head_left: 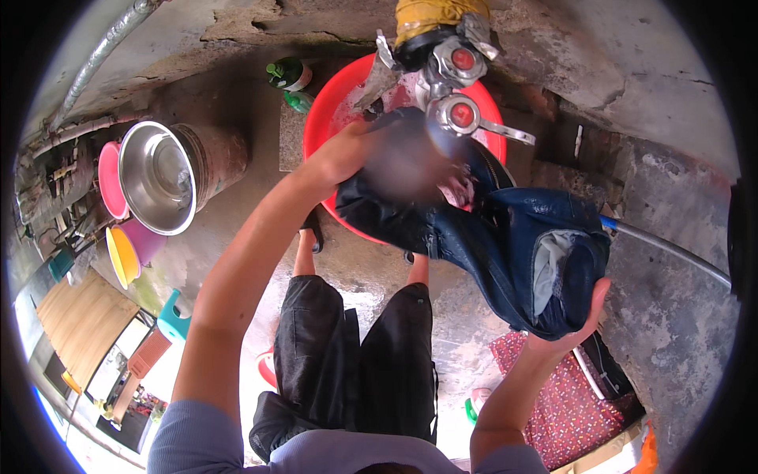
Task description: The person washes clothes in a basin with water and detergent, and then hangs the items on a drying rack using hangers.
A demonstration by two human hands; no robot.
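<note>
Garment (466, 237): was dark blue, pale grey inside
Tub (317, 118): was red
Cloth (568, 411): was dark red, speckled pale

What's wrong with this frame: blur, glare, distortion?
Head view: a hazy patch blurs part of the dark garment beside the left hand; head view: floor glares near-white around the dark shorts; head view: black vignette, edges bending toward the rim; head view: right hand reasonably sharp.

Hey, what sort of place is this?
Probably a rough household wash area: a metal tap above a red basin, a dark blue garment held partly over it, and a peeling wall behind.
</note>
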